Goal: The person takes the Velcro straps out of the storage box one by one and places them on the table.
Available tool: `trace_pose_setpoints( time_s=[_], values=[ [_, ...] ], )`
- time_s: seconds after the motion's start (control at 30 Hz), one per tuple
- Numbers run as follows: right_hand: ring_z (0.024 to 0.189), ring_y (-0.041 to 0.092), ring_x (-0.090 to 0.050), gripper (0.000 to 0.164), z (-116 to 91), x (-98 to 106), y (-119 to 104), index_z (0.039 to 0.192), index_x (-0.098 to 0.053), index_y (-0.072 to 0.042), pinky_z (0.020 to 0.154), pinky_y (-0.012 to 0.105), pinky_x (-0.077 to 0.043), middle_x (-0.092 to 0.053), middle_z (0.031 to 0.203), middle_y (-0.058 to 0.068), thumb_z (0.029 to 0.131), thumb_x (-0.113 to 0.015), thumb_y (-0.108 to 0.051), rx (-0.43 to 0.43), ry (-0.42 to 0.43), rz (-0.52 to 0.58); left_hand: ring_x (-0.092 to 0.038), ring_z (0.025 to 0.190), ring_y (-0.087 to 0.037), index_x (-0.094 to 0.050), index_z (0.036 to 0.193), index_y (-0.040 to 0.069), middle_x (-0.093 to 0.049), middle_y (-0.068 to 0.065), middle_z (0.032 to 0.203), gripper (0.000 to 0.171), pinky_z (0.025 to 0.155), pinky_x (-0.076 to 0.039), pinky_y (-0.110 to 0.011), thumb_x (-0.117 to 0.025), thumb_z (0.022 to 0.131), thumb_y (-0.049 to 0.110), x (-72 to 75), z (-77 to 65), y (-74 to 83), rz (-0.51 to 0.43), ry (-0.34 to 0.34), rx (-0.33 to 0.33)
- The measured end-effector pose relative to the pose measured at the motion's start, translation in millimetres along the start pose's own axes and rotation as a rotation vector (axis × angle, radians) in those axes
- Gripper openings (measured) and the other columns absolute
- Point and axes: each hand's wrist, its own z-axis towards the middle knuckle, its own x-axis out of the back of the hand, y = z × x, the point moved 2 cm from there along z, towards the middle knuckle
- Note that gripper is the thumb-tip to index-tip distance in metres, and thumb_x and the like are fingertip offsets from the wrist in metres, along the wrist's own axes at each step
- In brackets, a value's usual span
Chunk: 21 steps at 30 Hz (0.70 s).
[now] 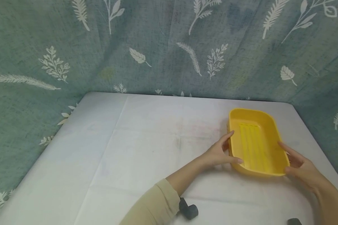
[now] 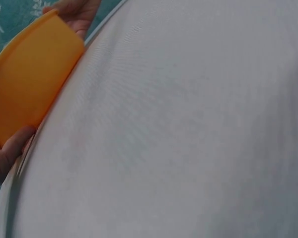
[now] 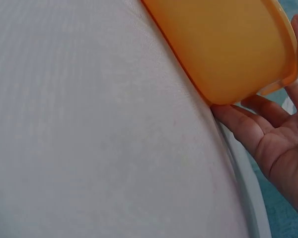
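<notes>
A yellow plastic basin (image 1: 266, 131) with a ribbed floor and rounded corners is at the right of the table in the head view. My left hand (image 1: 218, 153) holds its left side, with fingertips at the rim and the thumb at the near left corner. My right hand (image 1: 305, 168) grips the near right corner. In the right wrist view, right-hand fingers (image 3: 238, 124) reach beneath the lower corner of the basin (image 3: 228, 44). The left wrist view catches the basin's outer wall (image 2: 35, 74) with hands at both ends. Whether its base touches the table cannot be told.
A white cloth covers the table (image 1: 146, 140). A dark grey cylindrical piece (image 1: 190, 211) lies beside the left sleeve, partly hidden by it. Another dark grey thing (image 1: 294, 221) is cut off by the bottom edge. Green leaf-patterned fabric (image 1: 163, 47) hangs behind the table.
</notes>
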Motion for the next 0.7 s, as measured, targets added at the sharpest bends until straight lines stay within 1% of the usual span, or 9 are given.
trace_pose_setpoints(
  time_s=[0.03,0.1,0.2,0.3,0.4,0.47,0.53,0.6,0.7],
  values=[
    [0.107,-0.013,-0.051,0.076,2,-1,-1,0.151,-0.022,-0.031,0.08,0.014,-0.05,-0.037,0.13,-0.03,0.091,-0.061,-0.005,0.014,-0.018,0.033,-0.035,0.134,-0.005,-0.022,0.148,0.038,-0.028,0.008,0.152,0.097,0.107,-0.032,-0.021,-0.082,0.074,0.017,1.9,-0.3,-0.5,-0.01,0.0,-0.005],
    [0.107,-0.011,-0.052,0.077,5,-5,-2,0.151,-0.023,-0.03,0.081,0.015,-0.05,-0.038,0.129,-0.029,0.09,-0.06,-0.001,0.038,-0.039,0.066,-0.033,0.135,-0.006,-0.022,0.148,0.037,-0.025,0.011,0.153,0.097,0.107,-0.031,-0.02,-0.081,0.074,0.016,5.8,-0.9,-1.8,-0.023,0.0,-0.016],
    [0.108,-0.009,-0.053,0.078,8,-11,-4,0.15,-0.026,-0.027,0.081,0.016,-0.051,-0.04,0.129,-0.027,0.088,-0.059,0.005,0.072,-0.054,0.117,-0.032,0.137,-0.008,-0.021,0.148,0.037,-0.023,0.014,0.153,0.098,0.106,-0.031,-0.018,-0.081,0.074,0.015,10.9,-2.2,-3.9,-0.027,-0.002,-0.03],
    [0.108,-0.01,-0.053,0.078,10,-15,-5,0.151,-0.025,-0.027,0.081,0.015,-0.05,-0.038,0.134,-0.026,0.088,-0.06,0.004,0.071,-0.044,0.088,-0.033,0.136,-0.008,-0.022,0.148,0.039,-0.023,0.014,0.153,0.098,0.106,-0.031,-0.017,-0.081,0.074,0.015,14.8,-4.1,-5.4,-0.022,0.004,-0.034],
    [0.109,-0.012,-0.051,0.078,11,-19,-6,0.151,-0.023,-0.028,0.082,0.013,-0.049,-0.029,0.147,-0.02,0.089,-0.06,0.003,0.051,-0.03,0.038,-0.034,0.136,-0.009,-0.023,0.147,0.039,-0.024,0.013,0.153,0.098,0.105,-0.032,-0.017,-0.082,0.073,0.013,17.7,-6.5,-5.6,-0.032,0.01,-0.036],
    [0.109,-0.014,-0.05,0.079,11,-21,-7,0.151,-0.022,-0.029,0.082,0.012,-0.048,-0.023,0.152,-0.016,0.09,-0.06,0.001,0.035,-0.017,0.009,-0.034,0.136,-0.01,-0.023,0.147,0.039,-0.024,0.012,0.153,0.098,0.105,-0.032,-0.017,-0.082,0.073,0.012,19.3,-8.1,-5.2,-0.035,0.011,-0.036],
    [0.108,-0.014,-0.05,0.078,12,-22,-8,0.151,-0.022,-0.03,0.082,0.012,-0.048,-0.023,0.153,-0.013,0.09,-0.06,0.0,0.024,-0.01,0.003,-0.034,0.137,-0.011,-0.023,0.147,0.039,-0.024,0.011,0.153,0.098,0.105,-0.032,-0.017,-0.082,0.073,0.013,20.7,-9.8,-4.7,-0.032,0.013,-0.034],
    [0.107,-0.013,-0.05,0.078,12,-24,-9,0.151,-0.022,-0.031,0.082,0.012,-0.048,-0.027,0.149,-0.015,0.09,-0.061,-0.001,0.016,-0.006,0.004,-0.033,0.137,-0.012,-0.023,0.147,0.04,-0.023,0.011,0.154,0.098,0.105,-0.032,-0.018,-0.082,0.073,0.013,21.9,-11.6,-4.4,-0.03,0.017,-0.03],
    [0.108,-0.012,-0.051,0.077,13,-27,-10,0.151,-0.023,-0.029,0.083,0.012,-0.048,-0.03,0.145,-0.019,0.09,-0.061,-0.002,0.034,-0.02,0.024,-0.033,0.137,-0.013,-0.024,0.147,0.04,-0.021,0.012,0.154,0.097,0.106,-0.032,-0.018,-0.082,0.073,0.014,23.8,-13.6,-4.6,-0.024,0.023,-0.027]
  ],
)
